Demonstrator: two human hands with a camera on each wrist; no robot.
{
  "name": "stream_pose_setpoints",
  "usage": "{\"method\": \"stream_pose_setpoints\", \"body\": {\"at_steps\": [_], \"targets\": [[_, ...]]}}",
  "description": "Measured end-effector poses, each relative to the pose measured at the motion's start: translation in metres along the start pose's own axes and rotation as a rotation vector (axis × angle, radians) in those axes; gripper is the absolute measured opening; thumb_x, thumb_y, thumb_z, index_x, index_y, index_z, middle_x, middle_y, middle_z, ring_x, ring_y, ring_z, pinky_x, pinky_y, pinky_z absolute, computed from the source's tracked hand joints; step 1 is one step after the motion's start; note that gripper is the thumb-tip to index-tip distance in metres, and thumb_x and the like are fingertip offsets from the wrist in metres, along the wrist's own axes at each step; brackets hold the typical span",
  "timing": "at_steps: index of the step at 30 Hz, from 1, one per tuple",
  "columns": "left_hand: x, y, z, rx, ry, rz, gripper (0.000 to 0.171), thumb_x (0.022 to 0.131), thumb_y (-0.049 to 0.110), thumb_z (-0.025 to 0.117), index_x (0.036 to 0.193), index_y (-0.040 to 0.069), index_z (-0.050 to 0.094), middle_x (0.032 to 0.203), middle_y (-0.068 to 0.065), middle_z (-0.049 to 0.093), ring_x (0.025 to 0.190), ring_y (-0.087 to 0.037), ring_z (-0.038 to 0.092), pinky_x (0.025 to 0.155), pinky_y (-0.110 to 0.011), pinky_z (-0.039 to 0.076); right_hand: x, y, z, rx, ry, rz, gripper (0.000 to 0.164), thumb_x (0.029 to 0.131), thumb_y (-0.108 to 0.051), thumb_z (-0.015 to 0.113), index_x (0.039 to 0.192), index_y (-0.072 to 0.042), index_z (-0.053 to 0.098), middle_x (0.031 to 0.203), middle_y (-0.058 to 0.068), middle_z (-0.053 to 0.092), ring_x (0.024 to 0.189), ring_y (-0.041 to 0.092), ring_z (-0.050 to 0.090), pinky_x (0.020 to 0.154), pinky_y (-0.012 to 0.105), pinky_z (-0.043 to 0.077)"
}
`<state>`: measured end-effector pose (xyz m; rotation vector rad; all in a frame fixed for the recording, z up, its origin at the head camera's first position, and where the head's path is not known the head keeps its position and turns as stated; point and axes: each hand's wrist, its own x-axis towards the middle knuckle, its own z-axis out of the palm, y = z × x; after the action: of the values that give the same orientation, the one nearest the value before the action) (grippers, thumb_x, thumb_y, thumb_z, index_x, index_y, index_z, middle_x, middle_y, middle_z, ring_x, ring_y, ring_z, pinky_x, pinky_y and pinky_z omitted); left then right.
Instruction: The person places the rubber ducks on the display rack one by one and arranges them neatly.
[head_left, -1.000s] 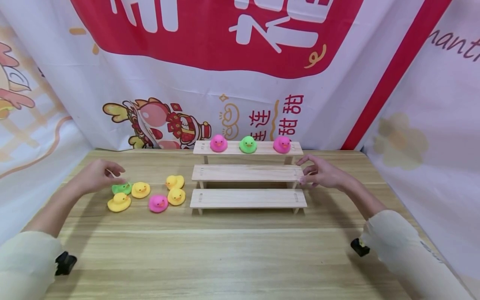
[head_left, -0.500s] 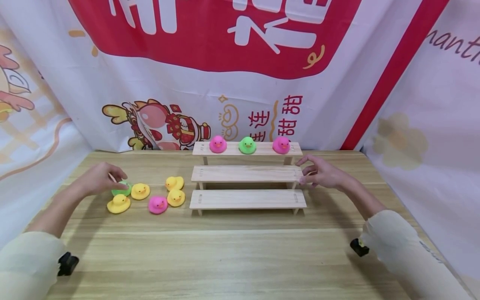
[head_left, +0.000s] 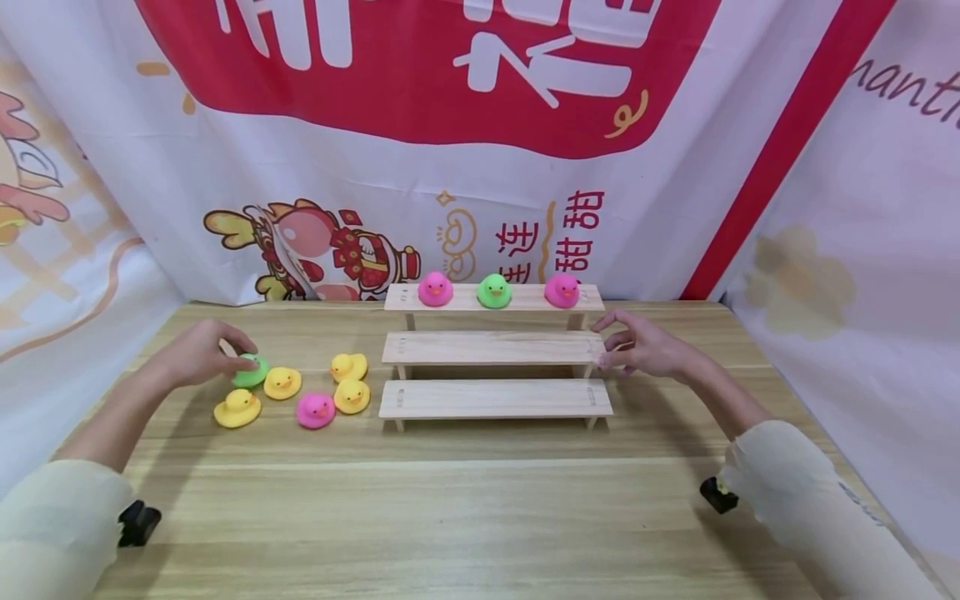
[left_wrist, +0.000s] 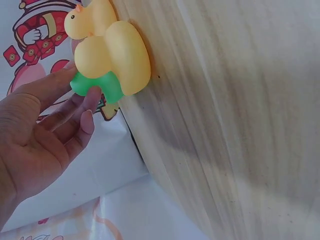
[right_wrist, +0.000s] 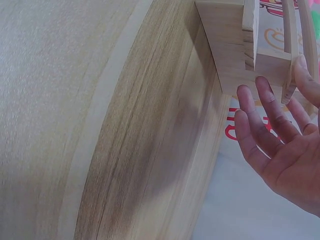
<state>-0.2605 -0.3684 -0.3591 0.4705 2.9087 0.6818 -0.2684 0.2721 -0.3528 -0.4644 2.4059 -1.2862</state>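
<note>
At the left of the head view my left hand (head_left: 201,354) pinches a green toy duck (head_left: 251,372) between thumb and fingers. In the left wrist view yellow ducks partly hide this green duck (left_wrist: 111,86). Close beside it on the table are two yellow ducks, one to its right (head_left: 282,384) and one nearer the front (head_left: 237,408). My right hand (head_left: 637,346) is at the right end of a three-step wooden stand (head_left: 495,398), its fingers relaxed and spread. Fingertips of the right hand (right_wrist: 287,145) come right up to the middle step's end in the right wrist view.
Along the top step sit two pink ducks, one left (head_left: 435,290) and one right (head_left: 562,291), with a green duck (head_left: 494,292) between them. A pink duck (head_left: 316,411) and two yellow ducks lie left of the stand. A printed cloth (head_left: 480,192) hangs behind the table.
My left hand has come down onto the green duck and taken hold of it, shifting it slightly right and up. My right hand stays at the stand's end.
</note>
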Motion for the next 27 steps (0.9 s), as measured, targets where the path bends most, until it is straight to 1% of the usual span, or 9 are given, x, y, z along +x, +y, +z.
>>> {"method": "stream_pose_setpoints", "body": {"at_steps": [3, 6, 9, 14, 17, 23, 27], "targets": [[0.0, 0.004, -0.001, -0.006, 0.005, 0.013, 0.025, 0.089, 0.008, 0.079, 0.103, -0.012, 0.072, 0.094, -0.019, 0.076, 0.067, -0.022, 0.07, 0.065, -0.031, 0.057, 0.001, 0.001, 0.0, -0.002, -0.002, -0.008, 0.05, 0.096, -0.002, 0.071, 0.136, 0.004, 0.042, 0.099, 0.015, 0.072, 0.09, 0.019, 0.068, 0.073, 0.046, 0.06], [0.002, 0.009, -0.003, -0.015, 0.025, 0.028, 0.023, 0.089, 0.006, 0.079, 0.104, -0.011, 0.073, 0.095, -0.019, 0.076, 0.066, -0.019, 0.069, 0.059, -0.029, 0.056, 0.001, 0.001, 0.0, -0.004, 0.002, -0.01, 0.05, 0.096, -0.002, 0.072, 0.136, 0.004, 0.042, 0.098, 0.015, 0.071, 0.088, 0.019, 0.068, 0.072, 0.045, 0.06], [0.004, 0.014, -0.004, -0.028, 0.037, 0.036, 0.024, 0.089, 0.004, 0.078, 0.107, -0.011, 0.073, 0.097, -0.02, 0.075, 0.068, -0.019, 0.069, 0.057, -0.028, 0.055, 0.001, 0.001, 0.0, -0.001, 0.005, -0.01, 0.05, 0.096, -0.001, 0.071, 0.136, 0.004, 0.042, 0.097, 0.014, 0.071, 0.088, 0.019, 0.067, 0.071, 0.044, 0.059], [0.009, 0.025, -0.006, -0.029, 0.032, 0.032, 0.028, 0.09, 0.006, 0.079, 0.111, -0.011, 0.072, 0.1, -0.022, 0.075, 0.071, -0.023, 0.07, 0.056, -0.029, 0.054, 0.0, 0.0, 0.001, 0.003, 0.007, -0.006, 0.05, 0.096, -0.001, 0.071, 0.136, 0.005, 0.042, 0.098, 0.015, 0.072, 0.088, 0.018, 0.068, 0.071, 0.044, 0.06], [0.012, 0.031, -0.006, -0.029, 0.033, 0.034, 0.029, 0.09, 0.009, 0.08, 0.112, -0.01, 0.072, 0.1, -0.022, 0.075, 0.072, -0.023, 0.069, 0.056, -0.029, 0.052, 0.0, -0.001, 0.001, 0.007, 0.007, -0.007, 0.05, 0.096, -0.001, 0.071, 0.136, 0.005, 0.042, 0.099, 0.016, 0.072, 0.088, 0.019, 0.068, 0.071, 0.043, 0.06], [0.019, 0.041, -0.003, -0.028, 0.075, 0.056, 0.027, 0.088, 0.011, 0.083, 0.108, -0.005, 0.075, 0.102, -0.02, 0.074, 0.068, -0.016, 0.064, 0.056, -0.028, 0.05, 0.001, 0.0, 0.0, 0.013, 0.003, -0.002, 0.05, 0.096, 0.0, 0.071, 0.136, 0.005, 0.041, 0.098, 0.015, 0.071, 0.089, 0.019, 0.068, 0.071, 0.042, 0.06], [0.02, 0.049, 0.001, -0.034, 0.099, 0.075, 0.027, 0.087, 0.011, 0.084, 0.109, -0.004, 0.075, 0.102, -0.018, 0.073, 0.069, -0.017, 0.063, 0.056, -0.027, 0.05, 0.001, 0.001, 0.0, 0.015, 0.002, 0.002, 0.05, 0.096, 0.0, 0.071, 0.136, 0.005, 0.041, 0.097, 0.014, 0.071, 0.088, 0.018, 0.068, 0.071, 0.042, 0.059]]}}
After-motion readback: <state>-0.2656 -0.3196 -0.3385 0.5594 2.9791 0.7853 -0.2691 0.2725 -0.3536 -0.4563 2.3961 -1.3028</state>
